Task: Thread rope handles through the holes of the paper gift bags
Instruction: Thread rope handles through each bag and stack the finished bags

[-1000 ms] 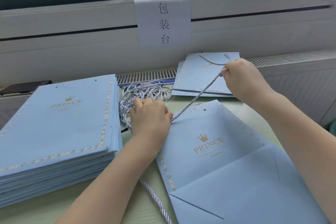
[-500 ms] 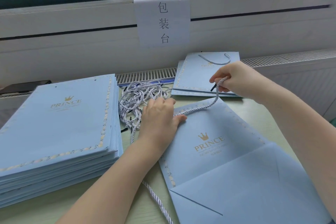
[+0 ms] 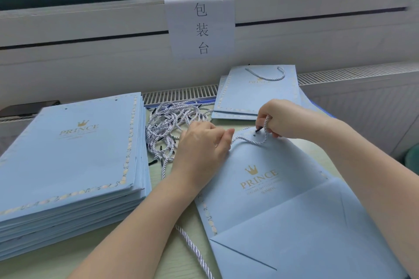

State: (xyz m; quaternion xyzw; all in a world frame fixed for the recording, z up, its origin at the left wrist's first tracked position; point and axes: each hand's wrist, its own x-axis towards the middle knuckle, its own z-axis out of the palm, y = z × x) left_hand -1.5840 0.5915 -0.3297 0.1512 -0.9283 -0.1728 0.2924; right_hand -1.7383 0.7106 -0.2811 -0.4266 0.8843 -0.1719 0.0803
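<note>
- Right hand (image 3: 286, 119) pinches the rope handle (image 3: 254, 141) near its dark tip, fingers curled round it, just above the top edge of the flat gift bag (image 3: 260, 179); the tip points down toward a punched hole (image 3: 254, 135) near that edge.
- Left hand (image 3: 204, 142) rests on the bag's upper left corner, fingers bent together where the other end of the rope meets the paper; whether they pinch the rope or only press the bag, cannot tell.
- Rope sags in a shallow loop across the bag's top between the 2 hands.
- Bag lies face up on the table (image 3: 172, 201), tilted, gold crown and "PRINCE" print visible, folded base toward the camera.
- 1 more length of twisted rope (image 3: 192, 249) runs out from under the bag's left edge, toward the near table edge.
- Loose pile of ropes (image 3: 170, 124), white-and-blue twist with dark tips, sits just behind the left hand.
- Stack of bags (image 3: 72, 156), no handles visible, on the left of the table; 2 holes visible near the top edge of the uppermost.
- Finished bags (image 3: 260, 95) at rear right, just beyond the right hand; the top one carries a rope loop.
- Paper sign (image 3: 200, 27) with 3 printed characters is taped to the wall under the window.
</note>
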